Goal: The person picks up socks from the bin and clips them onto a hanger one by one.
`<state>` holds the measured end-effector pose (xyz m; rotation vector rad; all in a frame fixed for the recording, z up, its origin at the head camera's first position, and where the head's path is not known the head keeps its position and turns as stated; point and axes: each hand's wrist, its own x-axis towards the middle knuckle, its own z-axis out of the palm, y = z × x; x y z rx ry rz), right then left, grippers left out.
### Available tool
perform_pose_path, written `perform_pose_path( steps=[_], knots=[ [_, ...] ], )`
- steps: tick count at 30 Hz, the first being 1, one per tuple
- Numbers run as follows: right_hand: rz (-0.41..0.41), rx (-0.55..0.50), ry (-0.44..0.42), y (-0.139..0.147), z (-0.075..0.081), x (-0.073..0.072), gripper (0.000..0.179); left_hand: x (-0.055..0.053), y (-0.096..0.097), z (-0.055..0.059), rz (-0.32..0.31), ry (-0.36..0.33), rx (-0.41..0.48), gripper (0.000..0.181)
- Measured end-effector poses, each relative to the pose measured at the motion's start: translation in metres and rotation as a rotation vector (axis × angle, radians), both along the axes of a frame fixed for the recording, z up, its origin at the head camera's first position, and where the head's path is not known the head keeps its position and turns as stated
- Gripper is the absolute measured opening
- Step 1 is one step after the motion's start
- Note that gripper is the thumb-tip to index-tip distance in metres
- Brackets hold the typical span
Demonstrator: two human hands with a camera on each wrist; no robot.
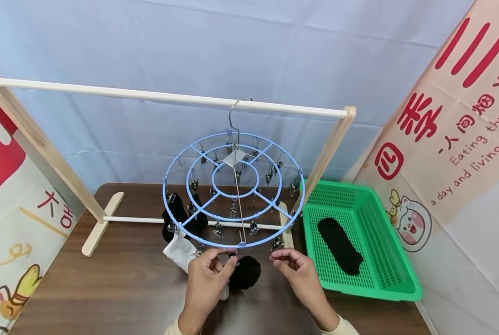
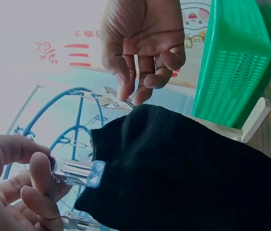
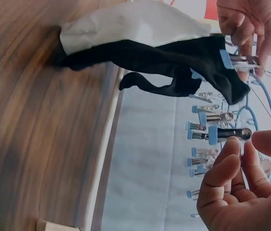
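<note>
A blue round sock hanger (image 1: 232, 242) with metal clips hangs by its hook from a white rail. My left hand (image 1: 207, 279) pinches a metal clip (image 2: 78, 172) at the hanger's near rim. That clip bites the opening of a black sock (image 2: 183, 168), which hangs below it. My right hand (image 1: 297, 272) is at the near right rim, fingers loosely bent, its thumb tip right at the end of another clip (image 3: 234, 134). Left of the left hand hang a white sock (image 1: 178, 251) and black socks (image 1: 176, 214).
A green basket (image 1: 400, 279) stands on the right with one black sock (image 1: 340, 245) lying in it. The wooden rack (image 1: 326, 158) stands on a brown table (image 1: 119, 279). Several clips hang from the hanger's inner rings. Printed cloth banners flank both sides.
</note>
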<state>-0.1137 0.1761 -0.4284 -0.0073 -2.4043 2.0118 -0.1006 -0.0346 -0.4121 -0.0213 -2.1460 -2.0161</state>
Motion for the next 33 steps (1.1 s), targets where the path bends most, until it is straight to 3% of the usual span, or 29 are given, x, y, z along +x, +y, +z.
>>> perform_pose_path(
  steps=[6, 9, 13, 17, 21, 28, 30, 33],
  knots=[
    [0.005, 0.007, 0.063, 0.015, 0.004, 0.001, 0.009, 0.008, -0.002, -0.006, 0.041, 0.021, -0.016, 0.016],
    [-0.017, 0.071, 0.127, 0.03, 0.011, -0.005, 0.009, 0.01, -0.003, -0.007, 0.058, 0.021, -0.017, 0.016],
    [-0.047, 0.289, 0.183, 0.06, 0.022, -0.023, 0.009, 0.011, -0.004, -0.007, 0.074, 0.032, -0.024, 0.016],
    [-0.055, 0.582, 0.195, 0.095, 0.031, -0.054, 0.007, 0.01, -0.006, -0.006, 0.104, 0.064, -0.039, 0.017],
    [-0.007, 0.735, 0.11, 0.127, 0.034, -0.085, 0.015, 0.007, -0.009, -0.007, 0.137, 0.125, -0.047, 0.027],
    [0.146, 0.821, -0.166, 0.166, 0.017, -0.118, 0.021, -0.001, -0.015, -0.013, 0.149, 0.397, -0.188, 0.04],
    [0.18, 0.858, -0.23, 0.173, 0.009, -0.125, 0.02, 0.0, -0.017, -0.012, 0.148, 0.42, -0.229, 0.042],
    [0.198, 0.906, -0.299, 0.18, -0.001, -0.134, 0.031, 0.0, -0.019, -0.009, 0.163, 0.419, -0.31, 0.04]
  ],
)
